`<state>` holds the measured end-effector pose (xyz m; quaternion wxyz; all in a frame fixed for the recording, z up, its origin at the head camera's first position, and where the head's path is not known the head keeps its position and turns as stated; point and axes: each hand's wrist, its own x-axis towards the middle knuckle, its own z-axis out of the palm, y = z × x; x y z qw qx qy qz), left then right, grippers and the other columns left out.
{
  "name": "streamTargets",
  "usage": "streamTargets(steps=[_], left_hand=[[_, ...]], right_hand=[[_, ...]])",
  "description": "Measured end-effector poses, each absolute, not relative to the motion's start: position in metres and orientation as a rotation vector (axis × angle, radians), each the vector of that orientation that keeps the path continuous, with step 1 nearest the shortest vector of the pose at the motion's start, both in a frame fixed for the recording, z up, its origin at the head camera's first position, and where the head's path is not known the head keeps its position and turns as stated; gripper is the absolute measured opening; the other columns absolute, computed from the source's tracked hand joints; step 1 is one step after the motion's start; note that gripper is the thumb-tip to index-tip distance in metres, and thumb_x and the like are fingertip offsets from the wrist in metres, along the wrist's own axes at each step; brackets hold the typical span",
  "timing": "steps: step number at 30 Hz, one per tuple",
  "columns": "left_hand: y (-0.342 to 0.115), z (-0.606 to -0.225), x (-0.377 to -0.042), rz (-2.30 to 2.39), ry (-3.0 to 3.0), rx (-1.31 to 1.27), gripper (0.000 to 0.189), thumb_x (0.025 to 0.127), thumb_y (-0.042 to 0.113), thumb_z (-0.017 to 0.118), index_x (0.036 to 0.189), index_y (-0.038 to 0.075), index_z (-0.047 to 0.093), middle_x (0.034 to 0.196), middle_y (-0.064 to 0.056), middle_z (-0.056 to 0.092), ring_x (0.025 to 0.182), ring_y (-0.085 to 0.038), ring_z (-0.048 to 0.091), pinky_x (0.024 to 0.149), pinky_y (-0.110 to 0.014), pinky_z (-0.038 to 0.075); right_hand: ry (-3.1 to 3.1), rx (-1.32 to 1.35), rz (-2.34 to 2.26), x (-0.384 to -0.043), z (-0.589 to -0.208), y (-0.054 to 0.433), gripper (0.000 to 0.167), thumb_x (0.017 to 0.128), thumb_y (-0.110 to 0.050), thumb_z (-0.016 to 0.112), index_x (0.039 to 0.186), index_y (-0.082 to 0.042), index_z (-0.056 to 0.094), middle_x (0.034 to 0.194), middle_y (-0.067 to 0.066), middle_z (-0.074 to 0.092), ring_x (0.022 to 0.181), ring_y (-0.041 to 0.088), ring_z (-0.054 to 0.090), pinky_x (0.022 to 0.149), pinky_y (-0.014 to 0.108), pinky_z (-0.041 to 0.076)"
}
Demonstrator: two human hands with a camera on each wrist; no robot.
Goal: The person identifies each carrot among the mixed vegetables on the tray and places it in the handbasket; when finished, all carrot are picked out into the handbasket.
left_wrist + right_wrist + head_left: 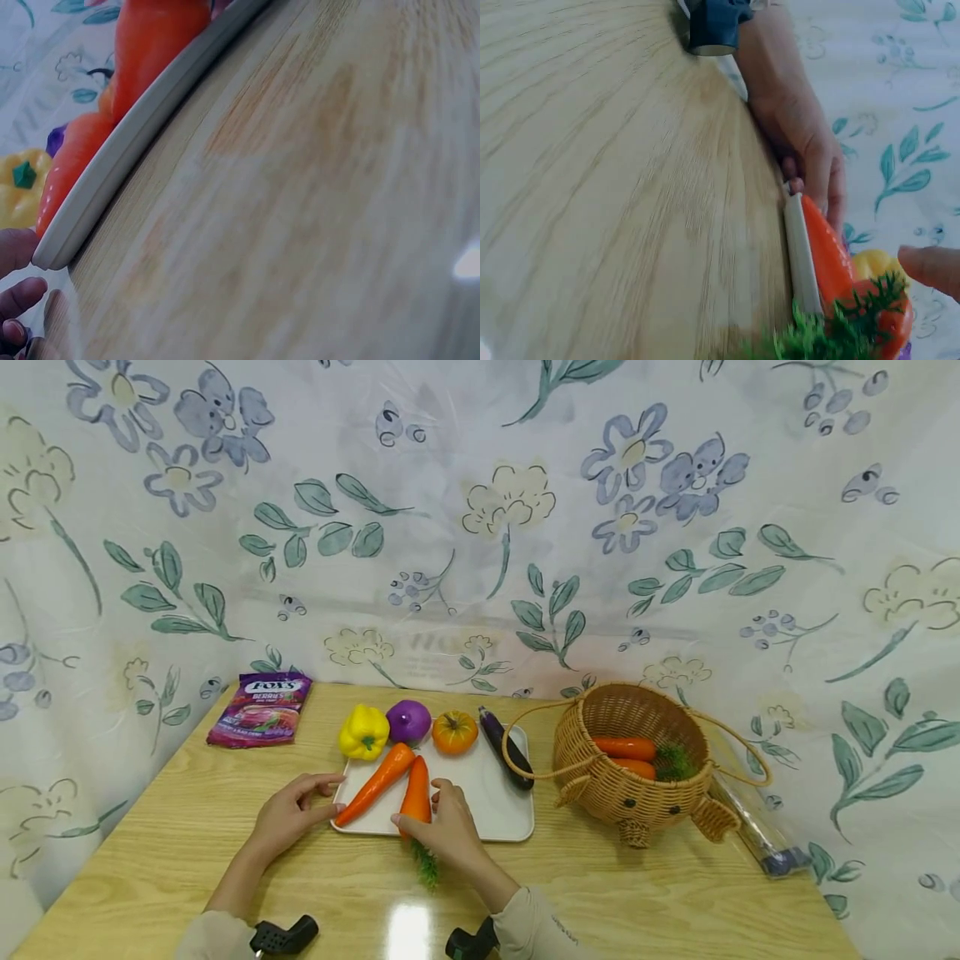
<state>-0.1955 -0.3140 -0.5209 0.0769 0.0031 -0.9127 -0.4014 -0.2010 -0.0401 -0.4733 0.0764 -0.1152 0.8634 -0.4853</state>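
A white tray (480,810) bears two carrots and other vegetables. My left hand (292,817) is at its left edge, thumb by the front corner and the tip of the leafless-looking carrot (375,783). In the left wrist view, the thumb (13,251) meets that corner, with the other fingers apart below. My right hand (446,822) spreads over the second carrot (417,789), thumb on the left, fingers on the right. Its green leaves (817,334) overhang the front rim. In the right wrist view, the thumb (934,270) appears just clear of the carrot.
A yellow bell pepper (363,732), purple onion (408,722), orange tomato (454,732) and eggplant (504,748) lie around the tray's back and right. At the right, a wicker basket (600,785) contains carrots. A purple Fox's candy bag (261,710) lies back left.
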Motion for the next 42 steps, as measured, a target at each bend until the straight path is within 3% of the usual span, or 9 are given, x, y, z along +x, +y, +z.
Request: streamTargets(steps=[12,21,32,42], left_hand=[[-0.313,-0.520,-0.196,-1.198,-2.743,0.009,0.046,0.084,0.037,0.078,0.125,0.017,0.068,0.102,-0.003,0.062,0.068,-0.010,0.042,0.060,-0.026,0.030],[-0.313,-0.519,-0.196,-1.208,-2.747,0.009,0.046,0.084,0.036,0.078,0.125,0.017,0.068,0.103,-0.004,0.062,0.068,-0.010,0.042,0.060,-0.026,0.030],[-0.313,-0.520,-0.198,-1.221,-2.755,0.007,0.047,0.085,0.038,0.077,0.126,0.017,0.068,0.105,-0.004,0.063,0.069,-0.010,0.043,0.060,-0.026,0.031],[-0.314,-0.519,-0.197,-1.212,-2.757,-0.004,0.048,0.086,0.037,0.077,0.128,0.016,0.067,0.104,-0.004,0.061,0.069,-0.011,0.042,0.060,-0.026,0.030]], right_hand=[[2.664,-0.215,-1.513,-0.198,-0.477,-0.060,0.080,0.079,-0.038,0.080,0.135,0.007,0.047,0.112,0.017,0.054,0.102,0.029,0.056,0.087,0.045,0.048],[2.752,-0.154,-1.482,-0.197,-0.479,-0.062,0.072,0.075,-0.028,0.083,0.131,0.005,0.052,0.112,0.016,0.057,0.098,0.029,0.058,0.087,0.045,0.048],[2.857,-0.130,-1.465,-0.205,-0.486,-0.036,0.055,0.072,-0.013,0.080,0.122,0.001,0.063,0.101,0.011,0.061,0.084,0.021,0.057,0.075,0.037,0.046],[2.820,-0.173,-1.524,-0.210,-0.481,-0.003,0.050,0.070,-0.007,0.079,0.118,-0.003,0.067,0.109,0.013,0.067,0.091,0.022,0.060,0.079,0.038,0.045]])
